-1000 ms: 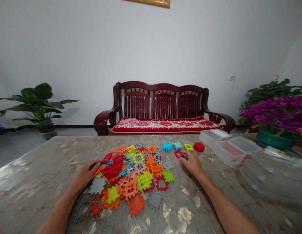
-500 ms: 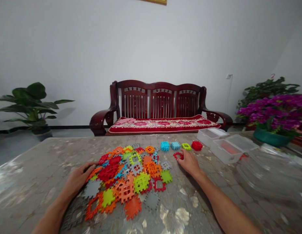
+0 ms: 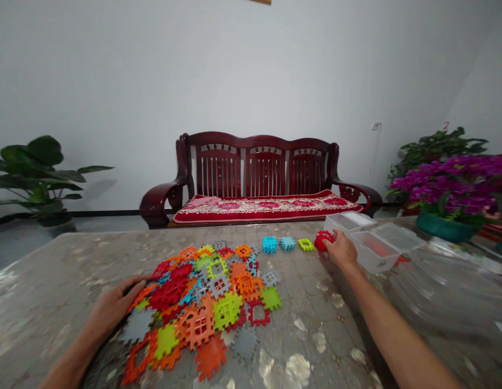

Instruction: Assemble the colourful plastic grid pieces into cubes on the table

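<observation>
A wide heap of toothed, interlocking plastic tiles (image 3: 206, 302) in red, orange, green, grey and blue lies before me. My left hand (image 3: 120, 300) rests at the heap's left edge, fingers stretched out and thumb apart. At the far right of a row of small stacks, my right hand (image 3: 340, 249) pinches a red tile (image 3: 321, 235) on the red stack. The fingers partly hide where tile and stack meet. Left of it in the row stand a lime-green stack (image 3: 306, 245), a pale blue stack (image 3: 287, 243) and a brighter blue stack (image 3: 269, 244).
Beyond my right hand sit clear plastic boxes (image 3: 374, 259) with something orange inside. Clear lids or trays (image 3: 445, 292) lie nearer on the right. Purple flowers in a green pot (image 3: 447, 227) stand behind them. A wooden bench (image 3: 263, 156) is past the table's far edge.
My right hand has carried a red tile from beside the heap, right and away from me, to the red stack. The left hand stays by the heap; the view has shifted slightly.
</observation>
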`<action>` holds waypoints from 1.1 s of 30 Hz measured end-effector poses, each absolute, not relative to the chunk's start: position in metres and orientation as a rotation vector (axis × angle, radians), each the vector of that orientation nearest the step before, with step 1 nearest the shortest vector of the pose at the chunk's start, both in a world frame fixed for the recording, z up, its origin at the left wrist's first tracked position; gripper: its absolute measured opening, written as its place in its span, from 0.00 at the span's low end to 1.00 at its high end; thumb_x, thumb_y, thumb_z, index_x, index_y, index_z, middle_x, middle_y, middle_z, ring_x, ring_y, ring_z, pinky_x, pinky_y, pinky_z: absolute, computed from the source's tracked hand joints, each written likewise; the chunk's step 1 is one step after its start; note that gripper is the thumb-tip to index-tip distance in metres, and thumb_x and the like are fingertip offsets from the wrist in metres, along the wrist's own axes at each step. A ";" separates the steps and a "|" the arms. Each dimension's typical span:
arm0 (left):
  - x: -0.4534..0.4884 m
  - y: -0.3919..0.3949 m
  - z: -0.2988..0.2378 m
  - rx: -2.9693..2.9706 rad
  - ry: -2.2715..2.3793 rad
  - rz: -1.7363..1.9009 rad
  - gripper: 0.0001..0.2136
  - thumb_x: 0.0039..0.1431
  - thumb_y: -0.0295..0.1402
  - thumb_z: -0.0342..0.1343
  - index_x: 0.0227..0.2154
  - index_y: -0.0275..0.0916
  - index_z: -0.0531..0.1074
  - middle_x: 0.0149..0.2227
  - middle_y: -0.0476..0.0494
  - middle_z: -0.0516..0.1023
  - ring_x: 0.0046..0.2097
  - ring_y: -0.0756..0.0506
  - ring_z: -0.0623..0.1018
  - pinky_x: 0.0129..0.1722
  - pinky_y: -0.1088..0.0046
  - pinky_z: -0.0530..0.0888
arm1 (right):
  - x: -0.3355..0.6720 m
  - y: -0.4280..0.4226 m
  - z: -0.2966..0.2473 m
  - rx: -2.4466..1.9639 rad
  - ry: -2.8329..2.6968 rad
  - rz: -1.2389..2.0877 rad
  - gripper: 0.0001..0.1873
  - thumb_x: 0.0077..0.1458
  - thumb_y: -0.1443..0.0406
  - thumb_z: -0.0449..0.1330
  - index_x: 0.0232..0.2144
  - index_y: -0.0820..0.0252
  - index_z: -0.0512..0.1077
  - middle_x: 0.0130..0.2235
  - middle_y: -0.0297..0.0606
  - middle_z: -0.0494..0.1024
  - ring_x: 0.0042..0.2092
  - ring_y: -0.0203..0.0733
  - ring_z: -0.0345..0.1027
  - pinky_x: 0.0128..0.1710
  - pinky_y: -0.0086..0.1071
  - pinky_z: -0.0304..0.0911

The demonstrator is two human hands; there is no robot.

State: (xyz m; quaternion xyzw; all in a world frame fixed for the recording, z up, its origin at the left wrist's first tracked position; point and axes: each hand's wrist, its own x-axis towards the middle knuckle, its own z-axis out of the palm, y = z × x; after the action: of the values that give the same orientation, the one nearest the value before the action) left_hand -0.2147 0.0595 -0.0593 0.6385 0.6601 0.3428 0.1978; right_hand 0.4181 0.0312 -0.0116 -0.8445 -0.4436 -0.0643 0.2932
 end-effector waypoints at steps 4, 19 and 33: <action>-0.217 0.061 -0.061 1.813 1.852 0.956 0.29 0.44 0.62 0.53 0.37 0.47 0.82 0.44 0.46 0.85 0.49 0.34 0.81 0.54 0.57 0.75 | 0.425 0.038 -0.008 -2.291 -1.206 -0.153 0.32 0.57 0.58 0.58 0.61 0.66 0.66 0.51 0.53 0.78 0.52 0.55 0.73 0.47 0.40 0.66; -0.218 0.058 -0.059 1.874 1.874 0.862 0.28 0.52 0.55 0.49 0.43 0.42 0.82 0.48 0.42 0.84 0.51 0.36 0.81 0.55 0.60 0.74 | 0.422 0.045 -0.020 -2.448 -1.195 -0.019 0.45 0.51 0.46 0.61 0.65 0.62 0.58 0.52 0.54 0.78 0.54 0.59 0.73 0.47 0.42 0.68; -0.218 0.060 -0.061 1.800 1.872 0.905 0.27 0.48 0.56 0.51 0.41 0.44 0.82 0.47 0.43 0.84 0.51 0.35 0.81 0.57 0.57 0.72 | 0.440 0.055 -0.045 -2.333 -1.275 -0.013 0.44 0.49 0.53 0.64 0.64 0.63 0.58 0.54 0.56 0.76 0.55 0.58 0.71 0.49 0.43 0.68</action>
State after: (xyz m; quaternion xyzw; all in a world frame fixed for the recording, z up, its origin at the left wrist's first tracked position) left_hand -0.2183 0.0599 -0.0607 0.6419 0.6677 0.3229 0.1944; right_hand 0.4397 0.0550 -0.0449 -0.8521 -0.4655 -0.0046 0.2392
